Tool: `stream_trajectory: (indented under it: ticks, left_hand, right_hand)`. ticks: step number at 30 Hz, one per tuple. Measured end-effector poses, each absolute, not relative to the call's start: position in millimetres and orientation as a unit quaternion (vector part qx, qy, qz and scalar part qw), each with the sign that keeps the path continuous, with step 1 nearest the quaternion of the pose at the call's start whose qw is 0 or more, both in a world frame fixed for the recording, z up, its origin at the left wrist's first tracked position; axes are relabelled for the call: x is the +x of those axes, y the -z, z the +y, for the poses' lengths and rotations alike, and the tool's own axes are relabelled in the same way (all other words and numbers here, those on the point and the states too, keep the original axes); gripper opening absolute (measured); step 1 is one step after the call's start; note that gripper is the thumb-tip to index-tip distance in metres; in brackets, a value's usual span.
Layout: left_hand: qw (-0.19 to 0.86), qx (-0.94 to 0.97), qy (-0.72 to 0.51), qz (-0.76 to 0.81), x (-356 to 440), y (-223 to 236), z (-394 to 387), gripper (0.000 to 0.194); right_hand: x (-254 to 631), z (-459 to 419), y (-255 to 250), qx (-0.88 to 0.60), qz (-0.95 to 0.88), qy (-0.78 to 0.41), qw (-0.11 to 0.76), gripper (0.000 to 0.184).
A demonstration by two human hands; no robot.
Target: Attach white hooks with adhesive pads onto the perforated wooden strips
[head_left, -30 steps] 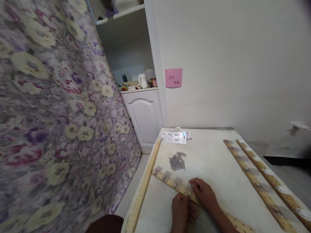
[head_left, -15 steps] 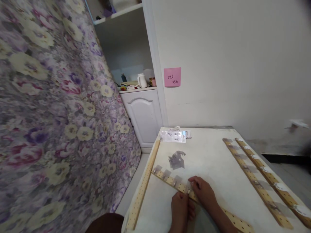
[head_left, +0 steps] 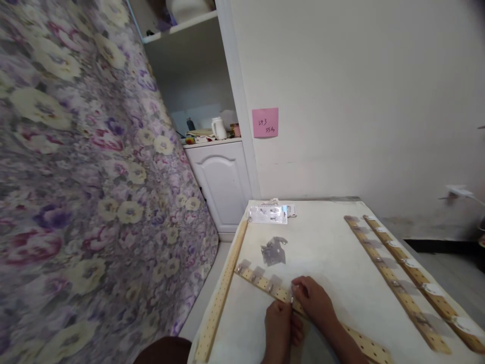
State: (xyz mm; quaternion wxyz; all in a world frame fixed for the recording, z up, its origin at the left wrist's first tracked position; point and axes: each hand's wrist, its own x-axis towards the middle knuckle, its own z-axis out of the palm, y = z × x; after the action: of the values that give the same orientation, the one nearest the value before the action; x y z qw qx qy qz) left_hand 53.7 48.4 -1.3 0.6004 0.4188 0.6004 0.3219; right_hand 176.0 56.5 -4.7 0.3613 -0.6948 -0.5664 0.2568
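Observation:
A narrow wooden strip with rows of holes [head_left: 261, 284] lies slantwise on the table, with small shiny metal pieces and clear or greyish squares along it. My left hand [head_left: 278, 323] is closed at the strip's near edge, its fingers curled beside one small metal piece [head_left: 292, 300]. My right hand [head_left: 312, 299] reaches over the strip from the right, thumb and fingertips pinched together at that same piece. What sits between the fingers is too small to make out. A loose pile of small grey metal pieces [head_left: 273, 251] lies beyond the strip.
A long holed wooden strip [head_left: 222, 298] runs along the table's left edge. Two more strips, one with metal pieces [head_left: 397, 288] and one with white discs [head_left: 420, 278], lie on the right. Clear packaging [head_left: 268, 214] rests at the back. A floral curtain [head_left: 94, 177] hangs left.
The whole view has shifted slightly. Both hands stay at the same spot on the strip, with only slight finger movement.

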Motion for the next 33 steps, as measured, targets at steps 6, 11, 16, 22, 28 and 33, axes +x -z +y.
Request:
stream_trajectory:
  ticks: [6,11,16,22,28,33]
  left_hand:
    - [0.598,0.416,-0.324,0.604,54,2,49,0.03]
    - [0.598,0.419,-0.33,0.598,53,5,49,0.031]
    - [0.603,0.415,-0.328,0.597,52,7,49,0.027]
    - [0.611,0.424,-0.325,0.584,51,15,52,0.031]
    - [0.611,0.42,-0.334,0.582,50,16,53,0.026]
    - [0.612,0.425,-0.351,0.567,49,12,49,0.024]
  right_hand:
    - [175,55,2,-0.7,-0.557,-0.275,0.352,0.025]
    - [177,57,4,-0.701,-0.555,-0.287,0.343,0.026]
    - [179,62,6,-0.703,-0.54,-0.316,0.338,0.026]
    - [181,69,11,-0.703,-0.532,-0.335,0.333,0.025]
    - [181,70,15,-0.684,-0.533,-0.343,0.359,0.029]
    - [183,68,14,-0.667,-0.543,-0.337,0.384,0.031]
